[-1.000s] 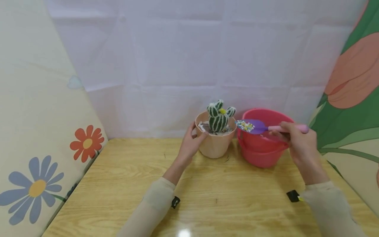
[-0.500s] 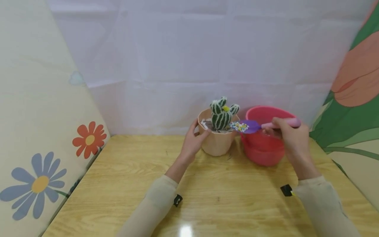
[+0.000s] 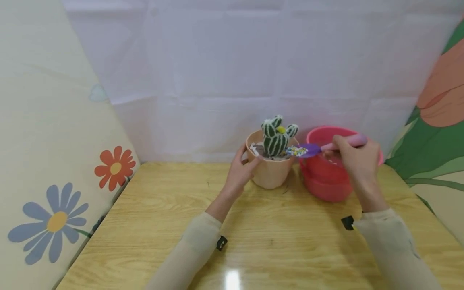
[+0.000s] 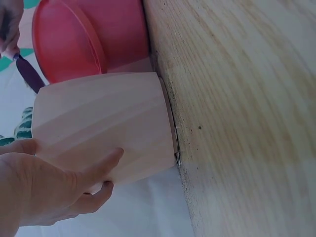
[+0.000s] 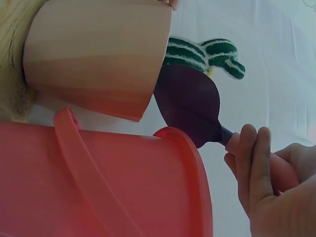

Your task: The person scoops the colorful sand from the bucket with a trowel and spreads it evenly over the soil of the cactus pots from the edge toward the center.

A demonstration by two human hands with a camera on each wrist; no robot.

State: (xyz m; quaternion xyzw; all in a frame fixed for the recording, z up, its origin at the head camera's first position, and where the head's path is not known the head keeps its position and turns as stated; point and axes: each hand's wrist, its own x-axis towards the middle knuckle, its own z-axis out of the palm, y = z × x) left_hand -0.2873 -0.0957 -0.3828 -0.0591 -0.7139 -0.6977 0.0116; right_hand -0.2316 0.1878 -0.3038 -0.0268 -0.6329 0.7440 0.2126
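A green and white knitted-looking cactus (image 3: 275, 144) with a yellow flower stands in a peach plant pot (image 3: 270, 175). My left hand (image 3: 241, 169) holds the pot at its left side, thumb at the rim and fingers along the outer wall (image 4: 98, 170). My right hand (image 3: 357, 161) grips the pink handle of a small trowel (image 3: 309, 150). Its purple blade carries several multicoloured pebbles (image 3: 297, 151) and reaches over the pot's right rim, beside the cactus. In the right wrist view the blade's underside (image 5: 190, 98) shows; the pebbles are hidden there.
A pink-red bucket (image 3: 326, 187) with a handle stands just right of the pot, under my right hand. Both stand on a wood-grain table (image 3: 174, 217) near its back edge, before a white cloth (image 3: 217, 72). Painted flower panels (image 3: 58, 221) flank the table.
My right hand has brought the trowel left from above the bucket to the pot's rim, and its handle end now tilts higher. My left hand keeps its hold on the pot.
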